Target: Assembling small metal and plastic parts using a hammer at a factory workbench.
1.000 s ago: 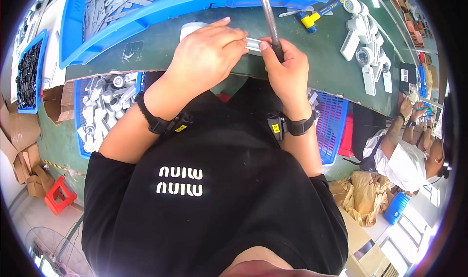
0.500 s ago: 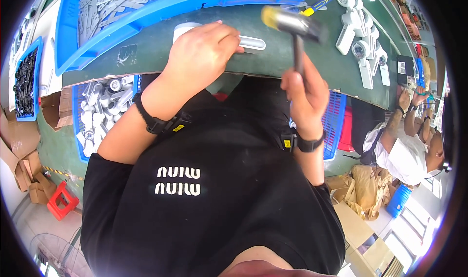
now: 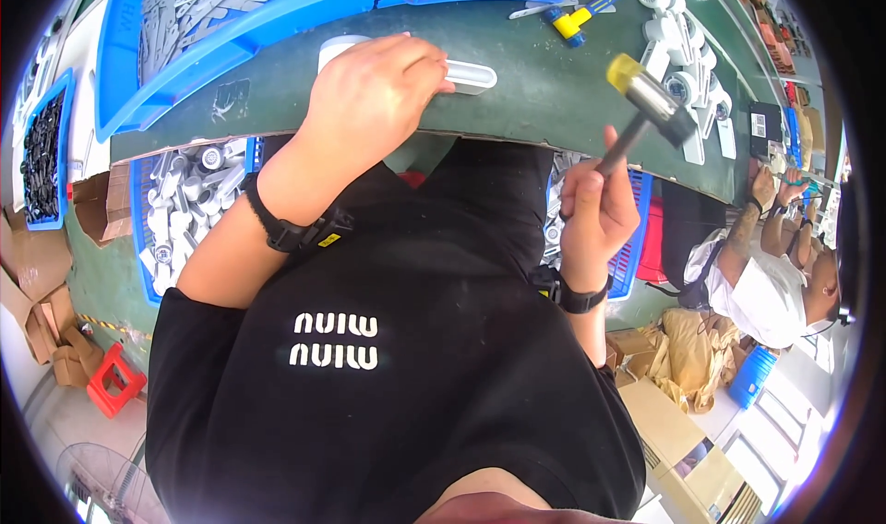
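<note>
Green-topped desk (image 3: 544, 100): near edge passes just on our side of the left hand (image 3: 374, 90).

One white long-handled part (image 3: 472, 77): under the left hand, rounded end left of the knuckles, handle showing right of the fingertips. We find that hand curled over it, fingers pinching the handle; whether it fully rests on the surface, we cannot tell. Likely reason: to steady it.

One hammer (image 3: 651, 98), yellow and dark faces: raised beyond and right of the right hand (image 3: 595, 215), which closes thumb and fingers about the shaft, forefinger extended. We judge the loose hold leaves the head free to swing.

One blue bin (image 3: 231, 53) of grey strips (image 3: 198, 17): beyond the left hand, probably for easy reach.

One mallet (image 3: 577, 21), yellow and blue: beyond the right hand, seemingly laid aside.

White devices (image 3: 683, 86), grouped: right of the hammer, perhaps to keep the middle free.

Room: we note bare green between the left fingertips and the hammer head; bin wall limits the far side, grouped devices the right.
</note>
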A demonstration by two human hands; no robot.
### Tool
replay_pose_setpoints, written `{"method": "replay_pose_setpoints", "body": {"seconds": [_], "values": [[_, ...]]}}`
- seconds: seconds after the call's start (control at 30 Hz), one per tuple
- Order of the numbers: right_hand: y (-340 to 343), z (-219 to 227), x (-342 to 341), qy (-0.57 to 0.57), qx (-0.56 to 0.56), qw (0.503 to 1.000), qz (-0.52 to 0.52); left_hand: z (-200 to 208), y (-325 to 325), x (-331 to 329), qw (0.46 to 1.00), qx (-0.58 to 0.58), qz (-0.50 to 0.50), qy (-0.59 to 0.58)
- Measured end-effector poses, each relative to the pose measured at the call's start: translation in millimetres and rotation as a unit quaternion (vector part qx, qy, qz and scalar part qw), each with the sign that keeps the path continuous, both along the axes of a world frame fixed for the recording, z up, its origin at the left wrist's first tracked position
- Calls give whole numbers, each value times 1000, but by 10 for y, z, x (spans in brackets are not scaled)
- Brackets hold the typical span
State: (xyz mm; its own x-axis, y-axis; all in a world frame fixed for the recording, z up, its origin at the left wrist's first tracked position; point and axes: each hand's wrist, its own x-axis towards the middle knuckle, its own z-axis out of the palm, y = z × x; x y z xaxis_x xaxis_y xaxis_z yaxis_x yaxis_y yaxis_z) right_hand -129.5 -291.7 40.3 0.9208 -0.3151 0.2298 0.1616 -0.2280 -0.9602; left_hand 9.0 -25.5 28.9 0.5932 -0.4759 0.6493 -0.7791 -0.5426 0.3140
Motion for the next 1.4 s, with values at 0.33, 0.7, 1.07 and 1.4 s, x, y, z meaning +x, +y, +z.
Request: {"method": "replay_pose_setpoints", "body": {"seconds": [0.33,0.7,1.07,1.4], "values": [[37,-4,112,4,-78,997,20,42,-8,-2,1000,-1,5,8],[-134,65,154,49,-74,994,63,164,-66,-20,994,109,7,16],[-53,-88,229,37,-82,988,127,275,263,-101,992,120,-32,29],[88,-48,306,51,-109,980,157,259,146,-482,967,42,130,215]]}}
